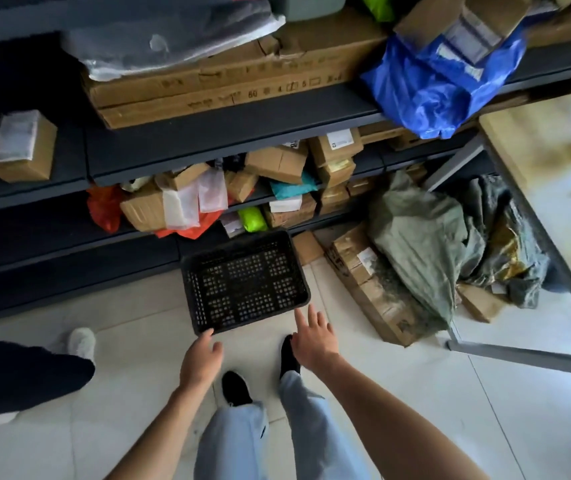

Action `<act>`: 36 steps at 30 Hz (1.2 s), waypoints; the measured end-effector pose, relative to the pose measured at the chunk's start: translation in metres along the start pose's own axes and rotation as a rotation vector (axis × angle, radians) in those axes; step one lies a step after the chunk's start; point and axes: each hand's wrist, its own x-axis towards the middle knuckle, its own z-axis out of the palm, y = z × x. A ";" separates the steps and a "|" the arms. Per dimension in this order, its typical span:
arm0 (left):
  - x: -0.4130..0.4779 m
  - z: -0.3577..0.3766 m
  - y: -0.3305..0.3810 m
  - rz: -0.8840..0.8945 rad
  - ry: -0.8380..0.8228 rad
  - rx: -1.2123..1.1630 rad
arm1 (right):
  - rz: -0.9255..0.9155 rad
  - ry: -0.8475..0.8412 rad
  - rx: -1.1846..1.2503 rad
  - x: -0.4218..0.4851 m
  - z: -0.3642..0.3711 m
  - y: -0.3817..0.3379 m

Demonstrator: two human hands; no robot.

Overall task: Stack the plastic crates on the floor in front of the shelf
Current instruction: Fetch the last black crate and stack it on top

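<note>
One black plastic crate [244, 282] on the white tiled floor [138, 341], right in front of the dark shelf [228, 133], far edge almost under it. Both hands reaching down to the near edge of the crate. Left hand [201, 358] at the near left corner, fingers loosely curled, fingertips about touching the rim. Right hand [313, 337] just beside the near right corner, fingers spread, holding nothing. Looks like the grabbing step; no second crate in view, so hard to say how far along the stacking is. Next: both hands closing on the rim, one on each side, for a level lift or a push.

Close to the crate on the right: flat cardboard boxes [370, 289] under a grey-green sack [422, 237]. Little room on that side. Left of the crate, another person's white shoe [81, 342] and dark trouser leg. Own black shoes just behind the crate.
</note>
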 end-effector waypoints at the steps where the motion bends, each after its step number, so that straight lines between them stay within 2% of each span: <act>1: 0.011 0.003 -0.002 -0.012 -0.001 0.009 | -0.001 -0.008 -0.022 0.015 0.002 0.005; 6: 0.071 0.006 -0.021 -0.065 -0.011 0.075 | -0.023 0.017 -0.056 0.096 0.008 0.023; 10: 0.124 0.008 -0.038 -0.095 0.040 0.084 | 0.032 0.027 -0.026 0.152 0.020 0.030; 14: 0.176 0.027 -0.064 -0.067 0.083 0.150 | 0.072 -0.015 0.030 0.198 0.052 0.025; 19: 0.228 0.053 -0.091 -0.100 0.042 0.208 | 0.081 -0.063 0.027 0.237 0.103 0.032; 26: 0.285 0.074 -0.108 -0.153 0.075 0.220 | 0.072 -0.024 -0.075 0.301 0.137 0.054; 36: 0.358 0.104 -0.144 -0.141 0.105 0.130 | 0.103 0.018 0.091 0.407 0.157 0.064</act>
